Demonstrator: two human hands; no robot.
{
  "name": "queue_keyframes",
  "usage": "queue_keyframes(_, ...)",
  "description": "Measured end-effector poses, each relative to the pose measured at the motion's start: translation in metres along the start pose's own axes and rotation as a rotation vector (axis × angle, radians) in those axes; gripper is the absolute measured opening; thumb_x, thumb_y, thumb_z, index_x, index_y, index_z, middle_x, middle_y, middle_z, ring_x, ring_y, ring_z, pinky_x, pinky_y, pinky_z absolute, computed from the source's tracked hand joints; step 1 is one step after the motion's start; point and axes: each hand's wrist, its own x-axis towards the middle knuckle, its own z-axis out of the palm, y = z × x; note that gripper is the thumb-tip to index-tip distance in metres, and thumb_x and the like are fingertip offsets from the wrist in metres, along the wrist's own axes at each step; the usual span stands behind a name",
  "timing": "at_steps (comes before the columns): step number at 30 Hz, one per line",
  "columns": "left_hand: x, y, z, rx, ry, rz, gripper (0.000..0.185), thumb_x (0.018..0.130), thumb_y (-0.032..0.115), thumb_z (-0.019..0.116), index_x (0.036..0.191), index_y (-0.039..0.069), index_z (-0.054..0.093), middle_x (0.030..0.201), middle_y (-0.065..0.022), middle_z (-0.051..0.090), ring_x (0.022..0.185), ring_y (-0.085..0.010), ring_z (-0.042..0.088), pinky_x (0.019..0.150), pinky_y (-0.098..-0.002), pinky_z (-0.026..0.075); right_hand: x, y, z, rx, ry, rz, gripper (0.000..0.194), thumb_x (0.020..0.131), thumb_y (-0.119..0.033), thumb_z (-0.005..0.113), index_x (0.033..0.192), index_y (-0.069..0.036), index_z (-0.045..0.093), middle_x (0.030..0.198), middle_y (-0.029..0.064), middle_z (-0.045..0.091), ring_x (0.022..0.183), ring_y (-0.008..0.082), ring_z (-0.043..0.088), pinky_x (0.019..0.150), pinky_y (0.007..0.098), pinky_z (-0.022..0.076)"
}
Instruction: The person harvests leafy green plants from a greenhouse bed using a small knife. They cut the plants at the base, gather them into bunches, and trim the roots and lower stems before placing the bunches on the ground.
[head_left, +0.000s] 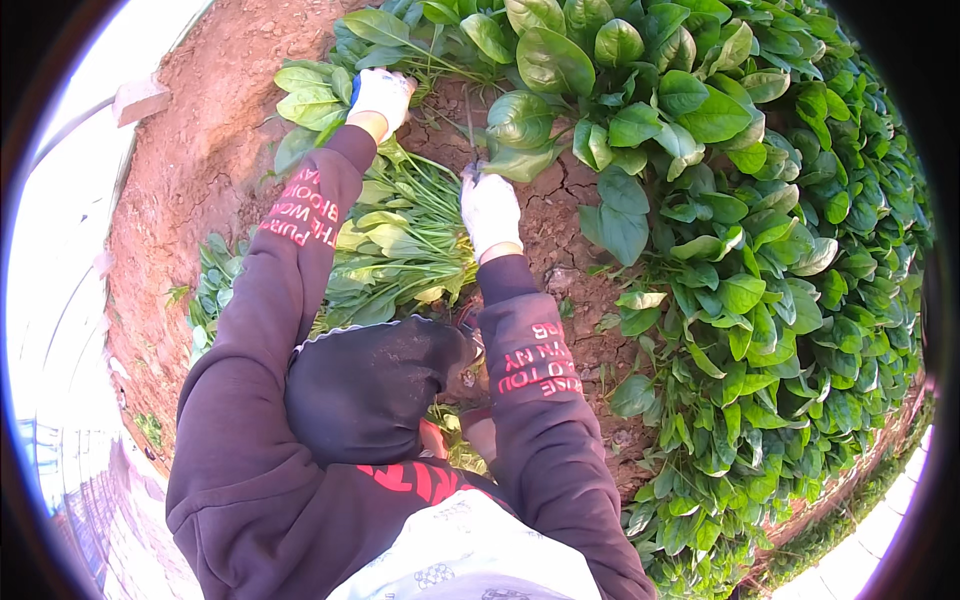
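Observation:
My left hand (382, 99), in a white glove with blue on it, closes around a bunch of spinach (313, 97). The leaves stick out to its left, and thin stems show on its right. My right hand (491, 211), also in a white glove, grips a thin metal-shafted tool (470, 120) that points away from me over bare soil. Its handle is hidden in my fist, and its far end is hard to make out among the stems. Between my arms lies a pile of cut spinach (401, 232), roots towards my right hand and leaves to the left.
Dense standing spinach (720, 187) fills the right side and curves across the top. Cracked reddish soil (217, 97) runs along the left, beside white sheeting (60, 247) and a block (141, 101). My knee (367, 390) is bent close below the pile.

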Motion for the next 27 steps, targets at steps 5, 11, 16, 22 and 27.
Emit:
queue_keyframes(5,0.007,-0.01,0.009,-0.046,-0.031,0.008,0.042,0.077,0.034,0.074,0.114,0.015,0.067,0.105,-0.0098,0.069,0.1,-0.0315,0.065,0.083,-0.0438,0.051,-0.006,0.0,0.011,-0.062,-0.102,-0.049,0.04,0.096,-0.037,0.05,0.085,-0.004,0.069,0.083,0.0209,0.069,0.08,0.0375,0.067,0.073,0.0462,0.0546)
queue_keyframes(11,0.008,-0.033,0.009,-0.224,-0.077,-0.102,0.041,0.084,0.037,0.069,0.119,0.019,0.065,0.109,-0.0089,0.07,0.103,-0.0294,0.066,0.083,-0.0431,0.053,-0.026,0.021,-0.006,-0.072,-0.168,-0.011,0.044,0.093,-0.041,0.054,0.09,0.001,0.067,0.086,0.0252,0.067,0.085,0.0404,0.066,0.078,0.0488,0.0526)
queue_keyframes(16,0.003,-0.032,0.018,-0.188,-0.034,-0.074,0.048,0.083,0.041,0.067,0.126,0.018,0.062,0.11,-0.0128,0.069,0.106,-0.0328,0.062,0.089,-0.0421,0.05,-0.047,0.027,-0.022,0.104,0.008,0.093,0.04,0.095,-0.038,0.052,0.098,-0.001,0.066,0.089,0.0248,0.068,0.086,0.041,0.066,0.077,0.0482,0.0517)
queue_keyframes(22,0.0,-0.037,-0.002,-0.154,0.054,-0.06,0.044,0.085,0.042,0.065,0.123,0.019,0.064,0.109,-0.0107,0.07,0.104,-0.0309,0.061,0.088,-0.0388,0.048,-0.104,0.087,-0.041,0.251,0.027,0.167,0.036,0.095,-0.028,0.056,0.116,-0.001,0.062,0.101,0.0229,0.068,0.091,0.0402,0.066,0.081,0.0457,0.052)
queue_keyframes(27,0.003,-0.017,0.001,0.031,-0.018,0.03,0.047,0.079,0.043,0.073,0.119,0.02,0.065,0.11,-0.0045,0.068,0.107,-0.0278,0.06,0.088,-0.0415,0.045,-0.138,0.102,-0.041,0.492,0.01,0.386,0.03,0.094,-0.019,0.058,0.115,0.001,0.063,0.1,0.0242,0.068,0.092,0.0383,0.067,0.08,0.0398,0.0523)
